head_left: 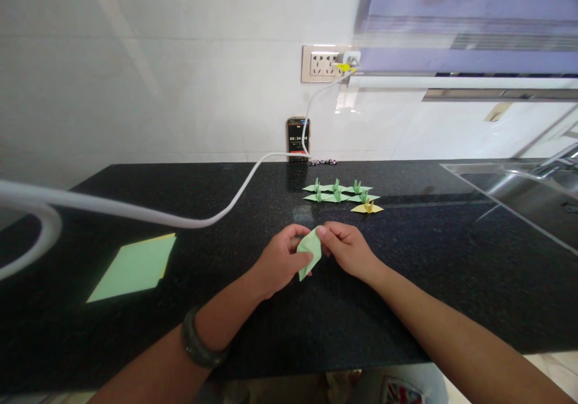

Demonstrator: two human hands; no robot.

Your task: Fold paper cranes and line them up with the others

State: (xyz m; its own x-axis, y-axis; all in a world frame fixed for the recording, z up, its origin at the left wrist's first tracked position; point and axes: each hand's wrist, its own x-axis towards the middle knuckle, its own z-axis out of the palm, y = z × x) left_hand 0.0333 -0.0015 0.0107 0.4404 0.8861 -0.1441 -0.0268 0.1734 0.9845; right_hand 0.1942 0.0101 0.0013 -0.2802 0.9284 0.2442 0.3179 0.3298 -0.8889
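A piece of folded light green paper [311,248] is held up between my two hands, just above the dark counter. My left hand [285,258] is closed on its left side, the thumb lying across the front. My right hand [345,244] pinches its upper right corner between thumb and fingers. Some fingers are hidden behind the paper. Beyond the hands stand several green paper cranes [337,194] in two rows, with a yellow paper crane [368,208] in front of them at the right.
A stack of green and yellow paper sheets [135,265] lies on the black counter [253,344] at left. A phone [298,139] showing a timer leans on the wall. Its white cable [244,193] runs near the camera and to a socket [323,64]. A sink [533,193] is at right.
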